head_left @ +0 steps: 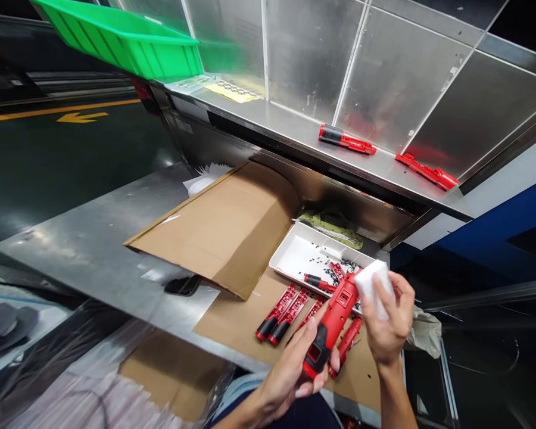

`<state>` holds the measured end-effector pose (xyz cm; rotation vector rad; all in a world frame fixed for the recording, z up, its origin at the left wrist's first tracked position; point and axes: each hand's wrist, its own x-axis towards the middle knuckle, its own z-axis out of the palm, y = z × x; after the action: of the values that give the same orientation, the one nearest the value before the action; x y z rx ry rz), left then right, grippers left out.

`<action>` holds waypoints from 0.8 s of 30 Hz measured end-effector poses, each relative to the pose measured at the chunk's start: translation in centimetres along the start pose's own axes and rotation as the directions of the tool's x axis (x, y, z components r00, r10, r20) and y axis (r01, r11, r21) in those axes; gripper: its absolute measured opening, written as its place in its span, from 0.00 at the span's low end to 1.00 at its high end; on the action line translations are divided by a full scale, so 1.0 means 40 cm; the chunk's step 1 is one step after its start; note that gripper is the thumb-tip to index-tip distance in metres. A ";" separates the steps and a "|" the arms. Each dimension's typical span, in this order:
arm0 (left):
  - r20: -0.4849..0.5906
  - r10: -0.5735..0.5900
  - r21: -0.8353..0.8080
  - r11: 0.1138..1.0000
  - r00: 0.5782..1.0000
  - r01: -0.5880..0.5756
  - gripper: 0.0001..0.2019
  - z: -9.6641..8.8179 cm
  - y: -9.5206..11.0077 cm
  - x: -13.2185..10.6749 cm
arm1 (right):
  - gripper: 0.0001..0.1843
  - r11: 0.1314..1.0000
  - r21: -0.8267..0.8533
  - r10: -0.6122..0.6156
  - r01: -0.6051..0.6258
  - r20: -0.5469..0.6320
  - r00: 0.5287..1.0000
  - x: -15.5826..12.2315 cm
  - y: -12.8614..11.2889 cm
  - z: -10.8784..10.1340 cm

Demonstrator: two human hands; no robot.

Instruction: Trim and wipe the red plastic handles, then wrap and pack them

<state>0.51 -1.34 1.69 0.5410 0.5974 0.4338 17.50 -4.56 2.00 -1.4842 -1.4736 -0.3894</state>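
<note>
While a red tool housing (328, 325) was gripped by the left hand (286, 375) above a cardboard sheet (226, 325), a white foam pad (374, 289) was pinched in the right hand (388, 328), pressed against the housing's top.

Red tool (328, 325) tilted up in the left hand (290, 375), dark square opening at its low end, and there's a white sponge (374, 289), gripped in the right hand (388, 322), pressed right against the tool's top end!
</note>
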 end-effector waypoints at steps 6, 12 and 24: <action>0.085 -0.197 -0.107 0.973 0.977 0.206 0.32 -0.017 0.006 0.014 | 0.22 0.998 0.017 -0.060 0.058 0.171 0.984 -0.003 0.002 -0.017; 0.307 -0.285 -0.407 0.823 0.908 0.396 0.24 -0.046 0.008 0.030 | 0.22 0.986 0.082 -0.160 0.144 0.239 0.958 -0.005 0.007 -0.014; 0.234 -0.316 -0.354 0.853 0.920 0.383 0.24 -0.039 0.010 0.027 | 0.21 0.998 -0.027 -0.053 0.060 0.204 0.978 0.003 -0.008 -0.037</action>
<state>0.22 0.07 0.40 0.0719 0.4175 0.1481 17.81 -5.71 2.92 -1.5471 -1.6801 -0.3043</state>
